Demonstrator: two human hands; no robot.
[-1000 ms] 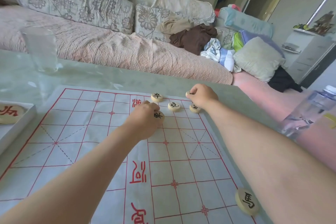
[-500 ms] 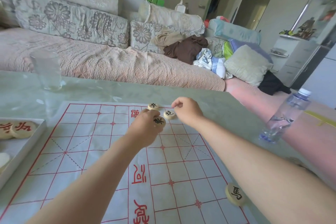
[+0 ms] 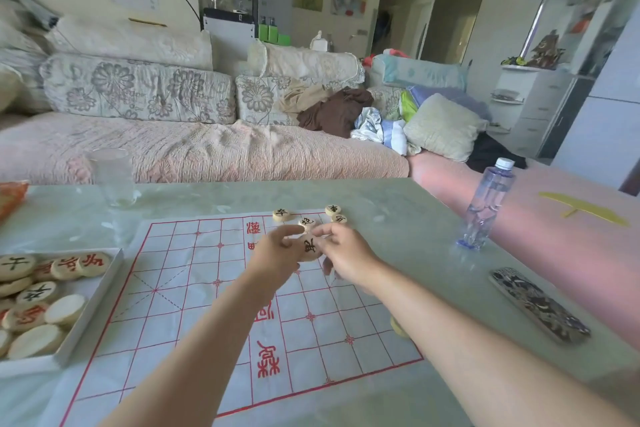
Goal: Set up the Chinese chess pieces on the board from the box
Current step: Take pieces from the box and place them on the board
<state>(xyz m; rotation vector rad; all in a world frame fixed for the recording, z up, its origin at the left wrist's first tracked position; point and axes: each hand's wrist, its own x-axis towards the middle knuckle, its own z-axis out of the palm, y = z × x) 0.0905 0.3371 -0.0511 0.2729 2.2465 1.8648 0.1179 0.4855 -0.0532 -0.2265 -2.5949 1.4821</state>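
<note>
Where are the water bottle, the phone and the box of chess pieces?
water bottle (image 3: 486, 204): head view, its clear body.
phone (image 3: 540, 305): head view, middle of its patterned case.
box of chess pieces (image 3: 90, 302): head view, its white right wall.

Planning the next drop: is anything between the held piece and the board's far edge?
Yes. A placed piece lies just beyond the held piece in the left hand, and others sit along the board's far edge. The right hand is close beside the held piece.

You're stretching both arms forward, your left hand (image 3: 280, 250) pinching a chess piece (image 3: 309, 247), your right hand (image 3: 346, 255) curling its fingers just beside it.
</note>
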